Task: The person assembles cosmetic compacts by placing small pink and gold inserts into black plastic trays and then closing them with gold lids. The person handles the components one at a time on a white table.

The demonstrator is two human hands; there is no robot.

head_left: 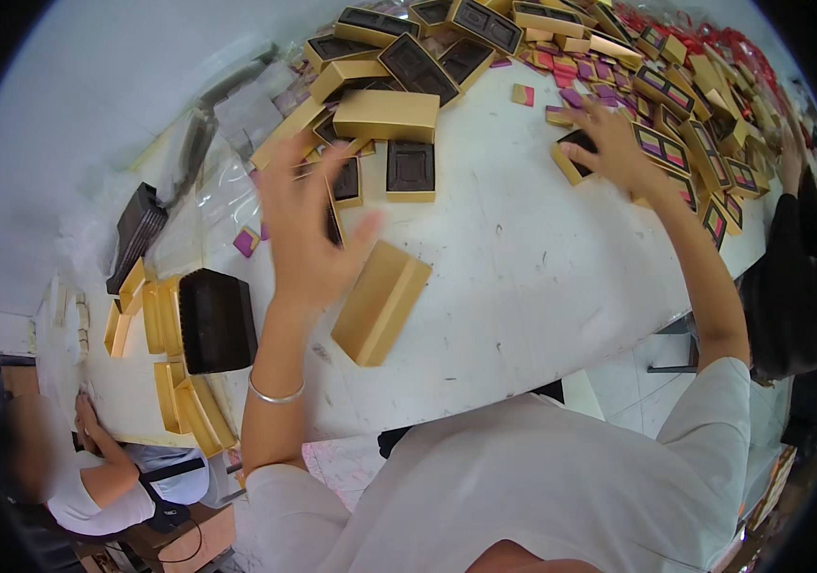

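Note:
My left hand is raised over the left part of the table, blurred by motion, its fingers spread with nothing visible in them. Right below its thumb lies a closed gold box. Behind the fingers are an open gold box with a dark insert and a gold lid or box. Over at the right, my right hand has its fingers apart. Its thumb overlaps a small gold box with a dark insert; whether it presses on it I cannot tell. Small purple-and-gold squares lie by its fingertips.
Gold boxes with dark inserts pile up at the back. Filled boxes crowd the right, near red ribbon. Stacked dark trays and gold box parts stand left. One person sits lower left; another's dark sleeve shows right.

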